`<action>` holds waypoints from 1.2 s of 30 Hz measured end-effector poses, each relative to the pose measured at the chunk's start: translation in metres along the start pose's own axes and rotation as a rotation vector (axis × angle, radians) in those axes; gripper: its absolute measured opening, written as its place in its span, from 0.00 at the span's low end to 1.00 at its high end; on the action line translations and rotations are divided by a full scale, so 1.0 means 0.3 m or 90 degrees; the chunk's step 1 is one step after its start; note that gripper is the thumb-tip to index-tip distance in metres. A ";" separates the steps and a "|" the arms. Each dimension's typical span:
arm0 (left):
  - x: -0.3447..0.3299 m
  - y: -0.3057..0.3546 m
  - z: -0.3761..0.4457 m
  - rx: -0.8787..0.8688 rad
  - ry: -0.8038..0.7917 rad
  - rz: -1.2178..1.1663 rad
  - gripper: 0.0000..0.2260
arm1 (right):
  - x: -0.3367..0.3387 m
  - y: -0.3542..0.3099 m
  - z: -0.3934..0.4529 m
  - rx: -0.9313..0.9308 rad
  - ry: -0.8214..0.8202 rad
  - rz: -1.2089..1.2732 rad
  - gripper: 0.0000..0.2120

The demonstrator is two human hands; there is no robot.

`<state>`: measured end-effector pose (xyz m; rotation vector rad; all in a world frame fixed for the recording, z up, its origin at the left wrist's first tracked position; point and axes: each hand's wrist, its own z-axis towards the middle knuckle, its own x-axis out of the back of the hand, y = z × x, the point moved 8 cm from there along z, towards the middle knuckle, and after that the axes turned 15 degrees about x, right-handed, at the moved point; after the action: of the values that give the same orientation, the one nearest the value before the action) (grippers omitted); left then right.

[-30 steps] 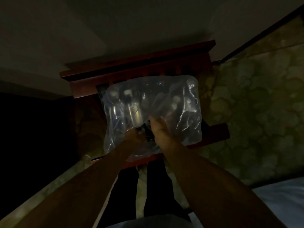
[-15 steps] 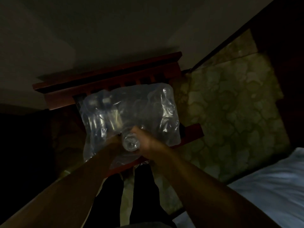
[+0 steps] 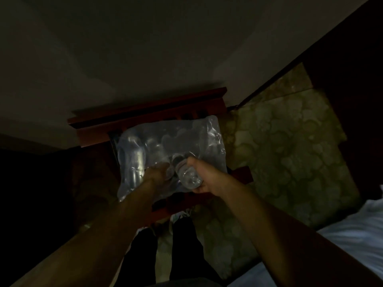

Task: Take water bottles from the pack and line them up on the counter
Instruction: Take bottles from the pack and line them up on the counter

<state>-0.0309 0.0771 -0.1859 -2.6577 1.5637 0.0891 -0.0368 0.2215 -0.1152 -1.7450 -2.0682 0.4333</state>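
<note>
A clear plastic shrink-wrapped pack (image 3: 194,137) of water bottles sits on a dark red wooden chair (image 3: 149,119). My right hand (image 3: 204,177) grips a clear water bottle (image 3: 187,176) at the pack's torn front opening, its base toward me. My left hand (image 3: 159,175) holds the plastic wrap beside the opening, fingers partly hidden in the film. Several more bottles (image 3: 136,160) show dimly through the wrap on the left. The room is very dark.
The chair stands against a pale wall (image 3: 145,59). A mottled green-beige floor (image 3: 286,154) spreads to the right. A white bed sheet (image 3: 352,228) fills the lower right corner. My dark-trousered legs (image 3: 180,251) are below the chair.
My right hand went from reaching into the opening to gripping a bottle and drawing it out toward me. The left hand stays on the wrap. The camera view shifted.
</note>
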 end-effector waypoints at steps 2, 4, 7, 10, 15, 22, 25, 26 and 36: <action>-0.008 0.015 -0.062 -0.041 -0.019 0.065 0.05 | 0.000 -0.008 -0.017 0.005 0.016 0.013 0.14; -0.006 0.022 -0.112 -0.049 -0.028 0.115 0.14 | -0.009 -0.012 -0.036 0.002 0.023 0.023 0.15; -0.019 0.013 -0.181 -0.046 -0.054 0.152 0.21 | -0.021 -0.033 -0.070 0.000 0.031 0.005 0.14; -0.024 0.016 -0.258 -0.053 -0.065 0.200 0.12 | 0.001 -0.078 -0.113 0.018 0.036 -0.064 0.12; -0.054 0.016 -0.401 -0.015 -0.167 0.194 0.06 | 0.039 -0.206 -0.223 0.079 0.052 -0.135 0.09; -0.058 0.029 -0.607 -0.023 -0.262 0.250 0.10 | 0.031 -0.338 -0.383 0.093 0.072 -0.196 0.12; -0.051 0.035 -0.671 -0.057 -0.269 0.243 0.10 | 0.030 -0.392 -0.430 0.127 0.075 -0.178 0.17; -0.047 0.031 -0.692 -0.059 -0.277 0.245 0.10 | 0.033 -0.416 -0.442 0.153 0.080 -0.187 0.19; -0.061 0.084 -0.958 -0.270 -0.264 0.179 0.20 | 0.063 -0.531 -0.588 0.282 0.069 -0.066 0.11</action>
<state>-0.0557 0.0584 0.1017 -2.4251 1.9083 1.0140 -0.0905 0.2091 0.1168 -1.3641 -1.8056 0.6890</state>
